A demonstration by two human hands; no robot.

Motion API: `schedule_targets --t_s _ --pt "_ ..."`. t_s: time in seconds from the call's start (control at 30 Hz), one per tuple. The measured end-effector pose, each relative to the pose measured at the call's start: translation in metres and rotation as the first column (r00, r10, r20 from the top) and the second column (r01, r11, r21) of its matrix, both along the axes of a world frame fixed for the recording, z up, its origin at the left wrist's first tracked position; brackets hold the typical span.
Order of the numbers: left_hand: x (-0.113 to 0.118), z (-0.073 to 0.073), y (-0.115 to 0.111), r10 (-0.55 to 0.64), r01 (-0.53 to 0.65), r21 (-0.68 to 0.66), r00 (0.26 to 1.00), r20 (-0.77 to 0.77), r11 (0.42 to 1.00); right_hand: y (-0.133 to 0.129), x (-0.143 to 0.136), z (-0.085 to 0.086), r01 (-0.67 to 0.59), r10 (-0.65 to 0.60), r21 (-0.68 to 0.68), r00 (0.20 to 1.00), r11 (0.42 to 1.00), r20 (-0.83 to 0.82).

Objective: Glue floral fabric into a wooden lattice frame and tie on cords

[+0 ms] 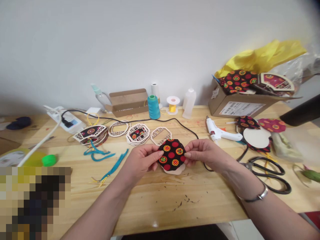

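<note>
Head view: your left hand point(143, 160) and right hand point(203, 154) pinch opposite edges of the flower-print fabric point(171, 155) over the table point(140, 206). Pale backing point(178, 170) shows at its near edge; bonding cannot be told. Uneven thumb pull could skew the fabric against it. Dark scraps point(180, 204) could cling; the black cord point(185, 125) could snag your right hand.
</note>
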State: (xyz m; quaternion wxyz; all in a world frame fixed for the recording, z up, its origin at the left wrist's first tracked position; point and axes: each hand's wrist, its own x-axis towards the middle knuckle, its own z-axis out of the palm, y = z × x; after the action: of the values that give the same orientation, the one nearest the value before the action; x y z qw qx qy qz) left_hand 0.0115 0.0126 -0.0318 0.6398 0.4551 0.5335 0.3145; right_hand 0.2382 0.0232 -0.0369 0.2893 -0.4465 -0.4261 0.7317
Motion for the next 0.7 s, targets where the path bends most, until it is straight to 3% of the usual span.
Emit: schedule_targets --t_s 0.2,0.37,0.57,0.7 --pt "0.001 0.000 0.000 -0.016 0.016 0.008 1.000 -0.002 1.000 0.000 -0.001 0.001 0.098 -0.097 0.074 0.995 0.992 -0.011" --pt "0.002 0.002 -0.001 -0.039 0.040 0.032 0.999 -0.036 0.999 0.001 0.001 0.000 0.094 -0.095 0.117 0.995 0.989 0.005" --pt "-0.001 0.003 0.004 0.217 -0.194 0.187 0.970 -0.113 0.963 0.003 0.011 0.007 0.190 -0.168 0.157 0.975 0.969 -0.146" --pt "-0.004 0.002 0.005 0.258 -0.213 0.194 0.933 -0.251 0.958 0.006 0.024 0.014 0.182 -0.165 0.095 0.973 0.979 -0.163"
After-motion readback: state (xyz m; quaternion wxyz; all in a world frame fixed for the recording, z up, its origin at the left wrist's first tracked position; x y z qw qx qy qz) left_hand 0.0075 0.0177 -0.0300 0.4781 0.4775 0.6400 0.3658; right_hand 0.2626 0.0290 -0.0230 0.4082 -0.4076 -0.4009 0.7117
